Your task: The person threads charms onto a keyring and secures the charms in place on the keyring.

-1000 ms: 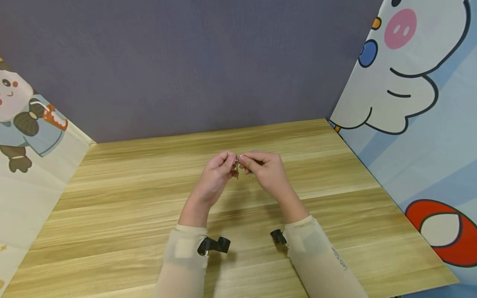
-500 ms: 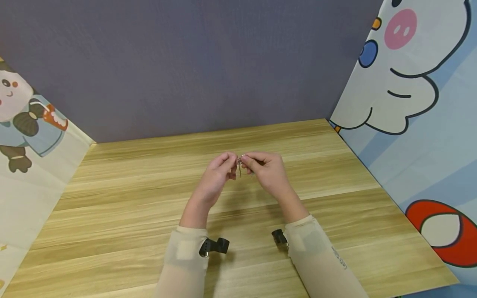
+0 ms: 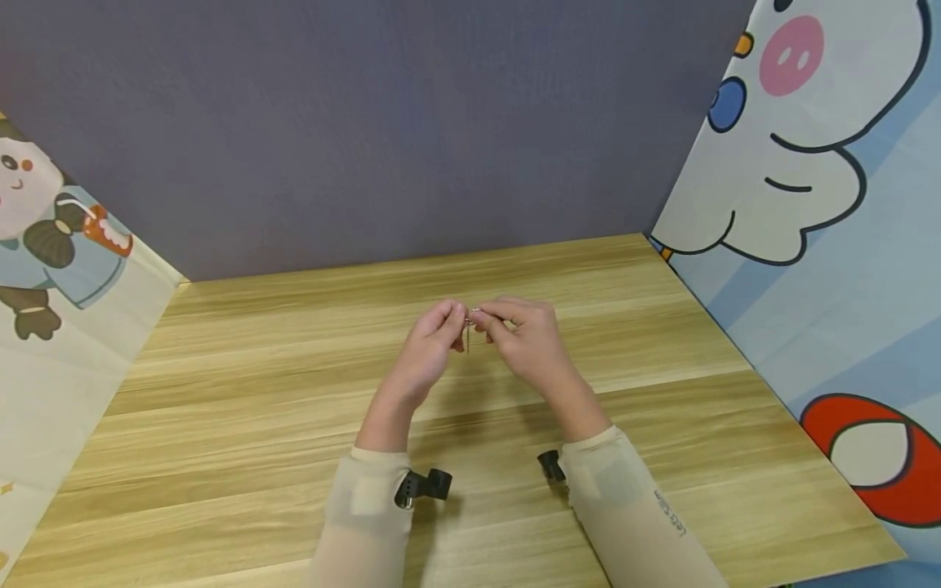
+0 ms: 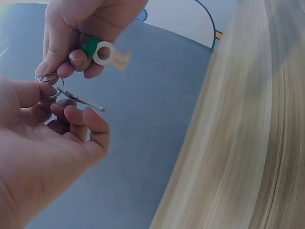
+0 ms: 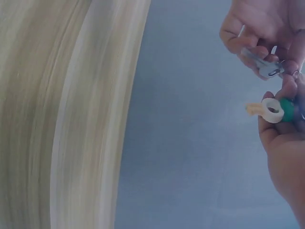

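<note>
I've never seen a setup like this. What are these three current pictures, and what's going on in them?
There is no machine: a person works with two bare hands. The big picture comes from a head camera looking down at the left hand and right hand, held above a wood-grain table. The other two come from cameras on each wrist; the black fittings by the sleeves are probably those.

Both hands pinch a metal ring. A key-like metal piece is by the left hand's fingers, and a green, white and orange charm is at the right hand's fingers. How the pieces join is too small to tell.
</note>
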Tool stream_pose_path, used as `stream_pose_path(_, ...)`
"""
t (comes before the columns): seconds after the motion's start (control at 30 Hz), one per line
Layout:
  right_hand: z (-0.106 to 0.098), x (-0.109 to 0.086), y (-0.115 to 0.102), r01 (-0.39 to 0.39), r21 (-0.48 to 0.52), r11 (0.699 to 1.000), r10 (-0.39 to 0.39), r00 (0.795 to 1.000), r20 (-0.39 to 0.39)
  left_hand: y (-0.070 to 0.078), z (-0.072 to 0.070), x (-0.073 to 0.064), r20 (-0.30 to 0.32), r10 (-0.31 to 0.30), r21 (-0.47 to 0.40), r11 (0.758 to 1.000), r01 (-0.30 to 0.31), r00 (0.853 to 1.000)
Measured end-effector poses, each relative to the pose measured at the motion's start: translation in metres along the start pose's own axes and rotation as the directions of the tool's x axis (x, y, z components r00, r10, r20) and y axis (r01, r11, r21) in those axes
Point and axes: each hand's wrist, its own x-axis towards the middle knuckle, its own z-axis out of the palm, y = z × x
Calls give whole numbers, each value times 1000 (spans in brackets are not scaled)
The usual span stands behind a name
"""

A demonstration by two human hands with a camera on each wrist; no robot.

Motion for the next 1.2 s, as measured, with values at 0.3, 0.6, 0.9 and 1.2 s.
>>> stream_pose_path(0.3, 0, 0, -2, -106, 153, 982, 103, 994, 28, 1, 4, 2, -44, 39, -121, 992, -44, 998)
stream_pose_path(0.6, 0, -1, 1, -251, 308, 918, 236, 968, 88, 2, 6, 0, -60, 56, -223, 973, -68, 997)
stream_pose_path(0.9, 0, -1, 1, -318, 392, 863, 295, 948, 120, 0, 4, 0, -14, 42, -317, 947, -44, 999)
stream_pose_path(1.2, -1, -2, 3, -331, 421, 844, 309, 943, 122, -2, 3, -1, 41, 50, -340, 940, -33, 998)
